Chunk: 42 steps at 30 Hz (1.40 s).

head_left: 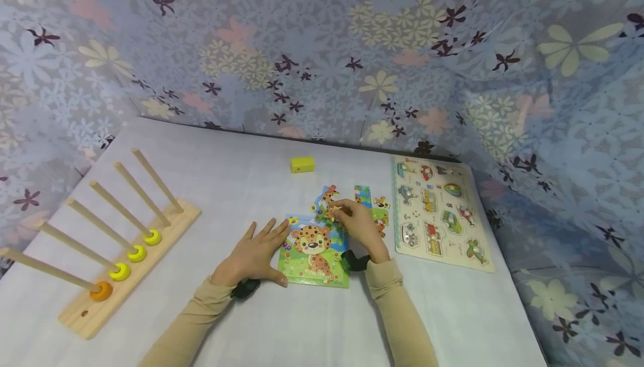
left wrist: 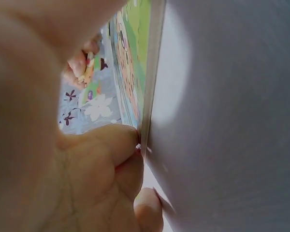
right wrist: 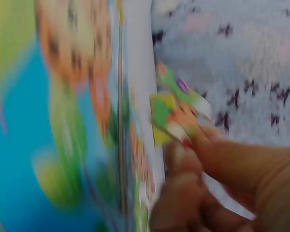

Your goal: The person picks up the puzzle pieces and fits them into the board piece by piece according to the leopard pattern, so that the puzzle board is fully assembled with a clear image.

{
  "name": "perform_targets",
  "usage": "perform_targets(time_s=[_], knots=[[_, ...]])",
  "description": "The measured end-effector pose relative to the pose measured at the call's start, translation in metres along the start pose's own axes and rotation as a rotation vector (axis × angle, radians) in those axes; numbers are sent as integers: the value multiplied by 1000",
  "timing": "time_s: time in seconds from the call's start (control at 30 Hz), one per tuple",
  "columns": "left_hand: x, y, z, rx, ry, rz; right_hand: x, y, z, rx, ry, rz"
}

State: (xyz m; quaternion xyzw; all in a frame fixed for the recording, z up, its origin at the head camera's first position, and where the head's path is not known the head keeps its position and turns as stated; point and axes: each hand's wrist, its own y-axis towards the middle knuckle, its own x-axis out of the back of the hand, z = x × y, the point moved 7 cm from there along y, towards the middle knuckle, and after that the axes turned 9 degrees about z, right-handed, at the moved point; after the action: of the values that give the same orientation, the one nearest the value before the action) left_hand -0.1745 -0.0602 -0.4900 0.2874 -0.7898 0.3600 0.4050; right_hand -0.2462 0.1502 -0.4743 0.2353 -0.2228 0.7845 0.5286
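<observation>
A square jigsaw board (head_left: 313, 266) with a cartoon leopard on green grass lies flat on the table. My left hand (head_left: 256, 255) rests at its left side, fingers spread, with fingertips and thumb right at the board's edge. Above the board's upper right corner, my right hand (head_left: 358, 224) pinches a small jigsaw piece (right wrist: 181, 113) between thumb and fingers. That piece shows green, orange and a purple spot, and the left wrist view has it tilted up off the table. Loose jigsaw pieces (head_left: 362, 192) lie around and partly under the right hand, some hidden by it.
A wooden peg stand (head_left: 143, 269) with several tall pegs and yellow and orange rings stands at the left. Behind the jigsaw sits a yellow block (head_left: 302, 165). To the right lies a picture board (head_left: 415, 213) with vehicle shapes. Flowered cloth (head_left: 322, 48) hangs behind the table.
</observation>
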Motion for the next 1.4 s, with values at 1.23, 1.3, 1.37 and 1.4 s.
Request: perform_targets(time_s=[1.23,1.3,1.37,1.4], knots=[[1,-1,-3,2,-11,3,-67,-14,34,-81,-190,191],[0,0,-2,3,-9,4,-67,-14,33,-73,-188,200],[1,0,-2,2,-10,4,-66,-12,33,-64,-169,220],[0,0,-2,0,-10,4,-64,-10,33,-60,-156,231]])
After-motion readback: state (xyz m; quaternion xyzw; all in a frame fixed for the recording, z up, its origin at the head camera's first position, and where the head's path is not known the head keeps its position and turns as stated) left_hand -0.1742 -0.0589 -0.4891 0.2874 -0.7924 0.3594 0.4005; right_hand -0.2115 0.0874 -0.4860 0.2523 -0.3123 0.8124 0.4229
